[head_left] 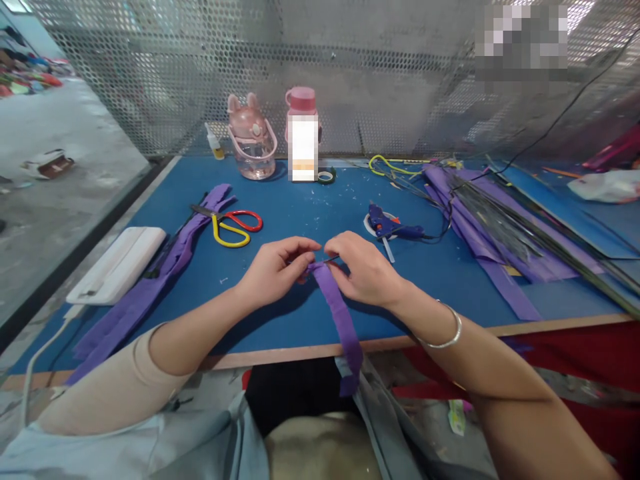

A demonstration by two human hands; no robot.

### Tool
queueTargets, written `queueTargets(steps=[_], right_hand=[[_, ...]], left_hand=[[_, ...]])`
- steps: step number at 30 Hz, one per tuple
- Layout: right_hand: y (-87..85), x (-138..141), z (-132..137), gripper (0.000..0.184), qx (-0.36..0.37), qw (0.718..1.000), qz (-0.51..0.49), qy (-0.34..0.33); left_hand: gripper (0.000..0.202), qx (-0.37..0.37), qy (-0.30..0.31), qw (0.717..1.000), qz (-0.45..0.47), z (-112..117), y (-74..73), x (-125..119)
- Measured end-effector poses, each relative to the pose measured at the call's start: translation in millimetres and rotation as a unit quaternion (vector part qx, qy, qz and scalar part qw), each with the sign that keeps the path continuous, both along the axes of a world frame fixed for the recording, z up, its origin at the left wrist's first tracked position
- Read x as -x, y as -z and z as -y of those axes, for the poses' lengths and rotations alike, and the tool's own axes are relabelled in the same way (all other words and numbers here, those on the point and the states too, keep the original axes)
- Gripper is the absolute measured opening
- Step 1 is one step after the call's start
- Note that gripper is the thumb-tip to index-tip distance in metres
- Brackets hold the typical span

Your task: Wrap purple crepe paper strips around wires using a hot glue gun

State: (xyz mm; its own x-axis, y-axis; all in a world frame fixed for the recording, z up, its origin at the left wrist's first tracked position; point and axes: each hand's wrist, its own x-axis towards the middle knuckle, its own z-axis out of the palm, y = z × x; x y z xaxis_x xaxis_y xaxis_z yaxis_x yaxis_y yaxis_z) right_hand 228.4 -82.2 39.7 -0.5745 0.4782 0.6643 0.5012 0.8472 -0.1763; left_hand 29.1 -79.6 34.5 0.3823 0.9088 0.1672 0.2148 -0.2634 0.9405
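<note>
My left hand (275, 270) and my right hand (365, 270) meet over the blue table (300, 307), both pinching the top end of a purple crepe paper strip (343, 320). A thin dark wire shows between the fingertips at that end. The strip hangs down from my fingers past the table's front edge toward my lap. A silver bangle (447, 330) is on my right wrist.
Red-and-yellow scissors (233, 225) lie left of centre beside a pile of purple strips (150, 280) and a white box (117, 263). A blue glue gun (393, 227) rests behind my right hand. More purple strips and wire stems (500, 227) lie right. Two pink bottles (280, 137) stand at the back.
</note>
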Motion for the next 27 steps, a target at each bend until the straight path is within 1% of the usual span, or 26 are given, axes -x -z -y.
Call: queueTargets(steps=[2, 4, 7, 8, 10, 15, 18, 20, 22, 25, 27], right_hand=[[-1.1, -3, -1, 0.012, 0.014, 1.000, 0.022, -0.014], [-0.8, -5, -2, 0.013, 0.016, 0.999, 0.039, -0.020], [2.1, -5, -5, 0.018, -0.010, 0.997, 0.066, -0.031], [3.3, -4, -6, 0.019, -0.020, 0.996, 0.073, -0.037], [5.2, -2, -6, 0.019, -0.034, 0.995, 0.081, -0.040], [7.2, 3, 0, 0.015, -0.058, 0.997, 0.051, -0.013], [9.3, 5, 4, 0.016, -0.046, 0.998, 0.052, 0.009], [9.2, 5, 4, 0.019, -0.016, 0.998, 0.058, 0.023], [5.8, 2, 2, 0.017, 0.026, 0.997, 0.065, 0.044], [-4.0, -9, -5, 0.017, 0.086, 0.988, 0.092, 0.091], [-9.4, -17, -12, 0.017, 0.120, 0.980, 0.117, 0.105]], left_hand=[[0.029, 0.000, -0.005, 1.000, -0.008, -3, -1.5, 2], [0.033, 0.032, -0.002, 0.999, -0.012, -5, -4.6, 3], [0.040, 0.099, 0.032, 0.994, -0.037, -8, -9.0, 4], [0.040, 0.112, 0.045, 0.991, -0.054, -9, -9.7, 5], [0.037, 0.110, 0.064, 0.988, -0.091, -11, -9.7, 6], [0.030, 0.027, 0.098, 0.984, -0.148, -11, -7.0, 8], [0.028, -0.028, 0.100, 0.978, -0.179, -10, -7.7, 8], [0.028, -0.066, 0.102, 0.972, -0.202, -10, -9.2, 9], [0.027, -0.121, 0.099, 0.960, -0.231, -12, -10.8, 11], [0.025, -0.230, 0.072, 0.929, -0.282, -20, -12.1, 16], [0.026, -0.276, 0.062, 0.908, -0.310, -24, -11.9, 19]])
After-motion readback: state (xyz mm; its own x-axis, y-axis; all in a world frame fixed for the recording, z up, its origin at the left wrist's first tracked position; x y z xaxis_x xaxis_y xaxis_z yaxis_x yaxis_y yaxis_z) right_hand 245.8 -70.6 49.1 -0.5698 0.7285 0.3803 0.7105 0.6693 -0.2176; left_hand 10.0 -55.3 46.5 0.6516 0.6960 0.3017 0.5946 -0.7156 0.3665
